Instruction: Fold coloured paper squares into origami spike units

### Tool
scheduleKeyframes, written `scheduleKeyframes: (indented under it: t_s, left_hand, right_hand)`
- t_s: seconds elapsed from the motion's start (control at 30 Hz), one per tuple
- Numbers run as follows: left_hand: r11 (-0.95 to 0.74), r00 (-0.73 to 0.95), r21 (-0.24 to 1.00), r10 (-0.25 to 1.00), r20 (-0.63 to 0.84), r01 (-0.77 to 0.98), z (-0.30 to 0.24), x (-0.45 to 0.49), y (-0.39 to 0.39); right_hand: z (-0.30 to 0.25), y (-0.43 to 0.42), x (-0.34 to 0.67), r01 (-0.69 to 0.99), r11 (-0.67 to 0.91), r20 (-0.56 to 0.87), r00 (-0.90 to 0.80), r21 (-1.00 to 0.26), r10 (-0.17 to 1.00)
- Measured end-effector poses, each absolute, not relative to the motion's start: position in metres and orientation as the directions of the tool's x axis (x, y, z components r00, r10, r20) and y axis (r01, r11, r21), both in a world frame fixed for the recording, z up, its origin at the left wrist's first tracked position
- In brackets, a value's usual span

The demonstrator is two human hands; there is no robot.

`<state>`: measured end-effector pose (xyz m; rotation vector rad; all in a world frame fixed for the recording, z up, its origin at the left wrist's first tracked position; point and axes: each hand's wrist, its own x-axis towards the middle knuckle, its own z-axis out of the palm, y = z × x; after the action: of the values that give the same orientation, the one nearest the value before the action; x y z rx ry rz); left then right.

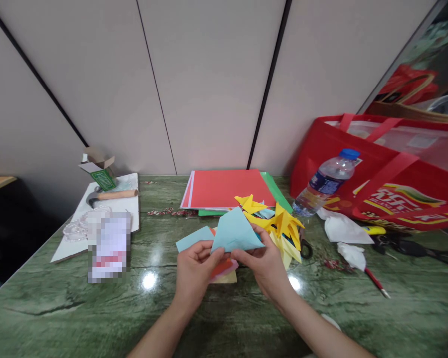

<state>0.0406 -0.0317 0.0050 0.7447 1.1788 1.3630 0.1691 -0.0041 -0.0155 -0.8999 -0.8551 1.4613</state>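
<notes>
A light blue sheet of paper [233, 231], folded to a triangle, is held above the green marble table [59, 308]. My left hand [194, 271] pinches its lower left edge. My right hand [265, 263] grips its lower right edge with fingers closed. Beneath the hands lie another blue sheet [192, 238] and orange and yellow sheets [224, 272]. Just right of the hands sits a pile of folded yellow paper shapes [280, 223].
A stack of red and green paper [224, 189] lies behind. A water bottle [326, 181] leans on a red bag [388, 169] at right, by white tissues [343, 229], a pen [375, 282] and scissors [410, 246]. A hammer [110, 195] and a small box [99, 169] are at left.
</notes>
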Motion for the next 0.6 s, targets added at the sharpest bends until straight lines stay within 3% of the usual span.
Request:
scheduleKeyframes:
  t_s: [0.23, 0.6]
  left_hand:
    - [0.174, -0.134, 0.910, 0.962, -0.239, -0.377, 0.005, 0.042, -0.032]
    - [0.212, -0.075, 0.876, 0.960, -0.270, -0.434, 0.010, 0.043, -0.034]
  right_hand:
    - [-0.014, -0.006, 0.168, -0.320, 0.000, -0.021, 0.064, -0.947, 0.998]
    - [0.008, -0.003, 0.186, -0.336, -0.033, -0.016, -0.051, -0.941, 0.999]
